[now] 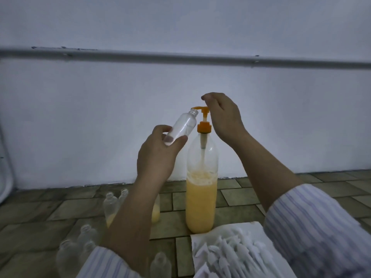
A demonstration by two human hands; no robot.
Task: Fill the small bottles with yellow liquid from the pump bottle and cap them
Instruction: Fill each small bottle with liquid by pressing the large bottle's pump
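1. I am at the filling step: my left hand (158,151) has its grip pinched around an empty small bottle (183,125), tilted, mouth just under the orange spout (197,107).
2. My right hand (222,115) hovers beside the pump head, fingers curled loosely, holding nothing that I can see.
3. The pump bottle (201,197) stands on the tiled floor (236,197), about half full of yellow liquid.
4. Next, I judge: seat the mouth under the spout, then press down steadily.
5. White caps (236,251) wait at lower right.
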